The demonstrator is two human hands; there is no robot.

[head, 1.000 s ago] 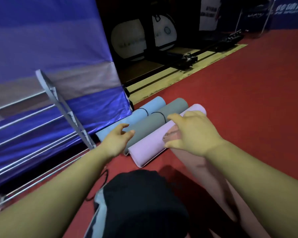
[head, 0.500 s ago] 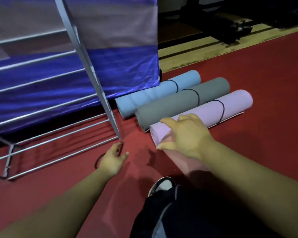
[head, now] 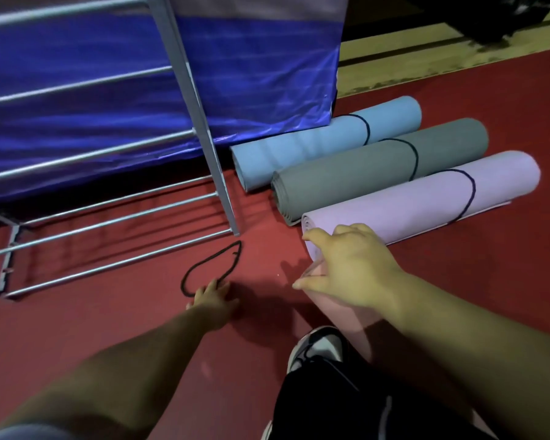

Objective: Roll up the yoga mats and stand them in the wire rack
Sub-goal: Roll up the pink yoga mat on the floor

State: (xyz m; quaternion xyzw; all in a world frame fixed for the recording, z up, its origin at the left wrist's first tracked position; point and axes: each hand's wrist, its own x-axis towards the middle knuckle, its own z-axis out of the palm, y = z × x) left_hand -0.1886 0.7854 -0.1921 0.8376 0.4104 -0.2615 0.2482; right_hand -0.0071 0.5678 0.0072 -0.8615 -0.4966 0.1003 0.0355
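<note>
Red rubbery floor (head: 477,281) takes up most of the view, with a shiny blue tarp (head: 251,90) hanging behind a silver metal wire rack (head: 211,147). No mats are in the rack; its rails run off to the left.

Three rolled yoga mats lie flat on the floor just right of the rack post, side by side and touching: a light blue mat (head: 324,144) at the back, a grey mat (head: 378,168) in the middle and a lilac mat (head: 426,198) nearest. All three run lower-left to upper-right, with the spiral ends facing the rack. Each has a black cord around it near the far end.

A fourth roll, a dusty pink mat (head: 340,315), points a different way (roughly from the lilac mat's near end back toward the person). The right hand (head: 350,265) is draped over its far end, thumb and fingers wrapped around the roll.

The left hand (head: 211,295) is down on the floor with fingers stretched out, tips touching a loose black cord loop (head: 204,268) by the rack's foot. I can't tell if it's pinched.

A black-and-white sneaker (head: 318,347) pokes out below.
</note>
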